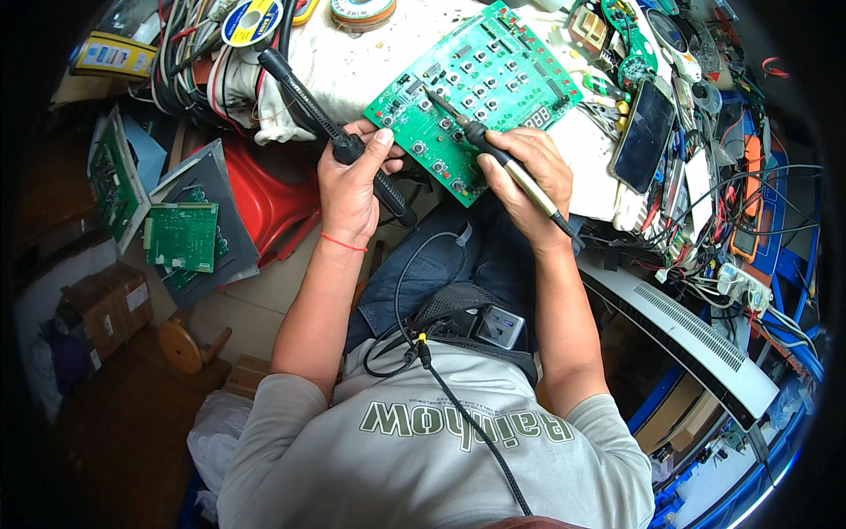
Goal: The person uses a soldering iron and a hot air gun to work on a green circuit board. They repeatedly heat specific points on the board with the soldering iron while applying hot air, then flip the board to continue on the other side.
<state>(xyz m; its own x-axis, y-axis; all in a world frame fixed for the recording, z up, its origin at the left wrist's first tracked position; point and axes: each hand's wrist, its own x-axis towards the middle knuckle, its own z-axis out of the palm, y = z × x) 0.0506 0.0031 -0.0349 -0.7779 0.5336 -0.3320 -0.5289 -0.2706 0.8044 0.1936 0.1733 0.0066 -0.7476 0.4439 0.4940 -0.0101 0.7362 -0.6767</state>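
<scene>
A green circuit board point(483, 106) with rows of round push buttons and a small digit display lies tilted over the near edge of the workbench. My left hand point(354, 181) grips its left corner with thumb and fingers. Across that same hand runs a long black ribbed tool point(304, 104), shaped like a solder sucker, lodged against the palm. In my right hand point(533, 172) is a soldering iron point(511, 163) with its cable trailing off behind. The iron's tip points at components near the board's upper left; whether it touches them I cannot tell.
A white cloth point(352, 57) covers the bench. Solder spools point(251, 22) and bundled cables lie at back left. On the right are a phone point(643, 137), tools and tangled wires. A red stool point(269, 194) and more circuit boards point(182, 236) stand at left.
</scene>
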